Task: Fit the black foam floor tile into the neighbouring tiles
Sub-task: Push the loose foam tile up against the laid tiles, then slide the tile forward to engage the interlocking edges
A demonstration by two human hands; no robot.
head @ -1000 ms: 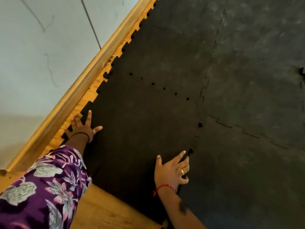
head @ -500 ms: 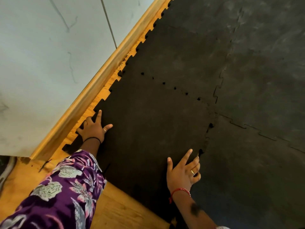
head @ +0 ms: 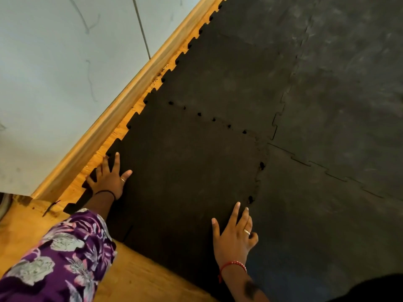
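My left hand and right hand press flat, fingers spread apart, on the black foam tile lying on the wooden floor, its toothed edges meeting neighbouring tiles.

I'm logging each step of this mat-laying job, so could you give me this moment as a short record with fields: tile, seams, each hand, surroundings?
tile: black foam floor tile, lying flat among the neighbouring tiles
far seam: small dark gaps along the joint
right seam: two open notches, not fully seated
left hand: left hand spread flat on the tile's toothed edge by the wall
right hand: right hand flat, fingers at the right seam
surroundings: wooden floor, wooden skirting board, pale wall
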